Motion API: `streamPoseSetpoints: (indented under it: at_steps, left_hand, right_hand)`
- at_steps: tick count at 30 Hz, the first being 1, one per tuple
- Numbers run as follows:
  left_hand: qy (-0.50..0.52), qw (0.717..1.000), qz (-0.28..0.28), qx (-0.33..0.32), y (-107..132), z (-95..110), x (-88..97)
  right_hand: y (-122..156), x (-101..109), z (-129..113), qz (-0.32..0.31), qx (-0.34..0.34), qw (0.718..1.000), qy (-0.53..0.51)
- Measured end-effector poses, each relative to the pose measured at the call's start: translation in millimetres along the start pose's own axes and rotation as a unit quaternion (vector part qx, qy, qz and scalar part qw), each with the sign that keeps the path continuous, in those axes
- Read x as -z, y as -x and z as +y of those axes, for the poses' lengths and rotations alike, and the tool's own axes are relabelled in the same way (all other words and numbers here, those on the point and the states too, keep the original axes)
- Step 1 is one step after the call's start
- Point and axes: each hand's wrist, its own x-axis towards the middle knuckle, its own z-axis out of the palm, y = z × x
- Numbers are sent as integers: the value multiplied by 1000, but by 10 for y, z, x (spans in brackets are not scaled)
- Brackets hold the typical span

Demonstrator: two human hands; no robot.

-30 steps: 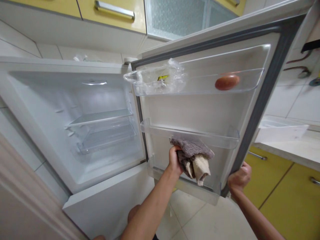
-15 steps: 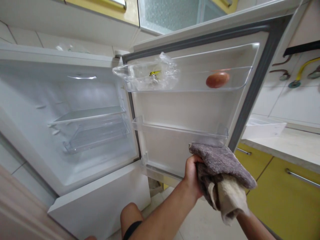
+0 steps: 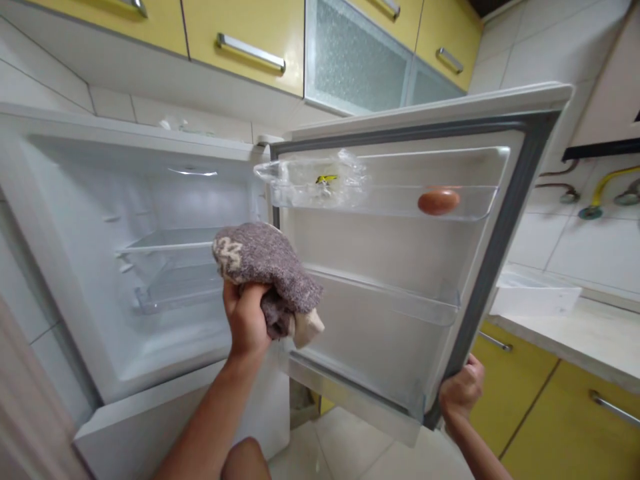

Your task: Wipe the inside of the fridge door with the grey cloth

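Before the open refrigerator, the cloth, judged light and soft, is gripped by the left hand, suitably at bunched folds; the door is gripped at its free edge by the right hand.

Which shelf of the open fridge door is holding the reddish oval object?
The top shelf, where a clear plastic bag also lies; the middle shelf and bottom shelf show no such object.

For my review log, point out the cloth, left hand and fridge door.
Cloth (image 3: 267,257), head view: its grey top.
Left hand (image 3: 249,321), head view: its middle.
Fridge door (image 3: 373,241), head view: inner panel.
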Motion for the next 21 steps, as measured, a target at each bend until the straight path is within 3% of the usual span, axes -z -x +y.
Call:
streamPoseSetpoints:
  at_steps: [3,6,9,12,16,21]
  left_hand:
    - [-100,990,-14,-97,-441,-58,-158]
    - [-262,949,-103,-142,-711,-129,-324]
    - [-366,902,-173,-150,-783,-241,-493]
    - [-409,875,-224,-132,-738,-350,-696]
    - [-370,879,-277,-116,-653,-431,-968]
    - [-265,917,-287,-82,-501,-468,-1151]
  right_hand:
    - [7,20,-15,-7,-18,1000,14]
    - [6,27,-7,-12,-21,1000,16]
    - [-10,20,14,-13,-14,1000,6]
    - [-33,8,42,-21,-15,1000,3]
    - [-62,-12,83,-38,-18,999,3]
    - [-104,-37,116,-26,8,1000,8]
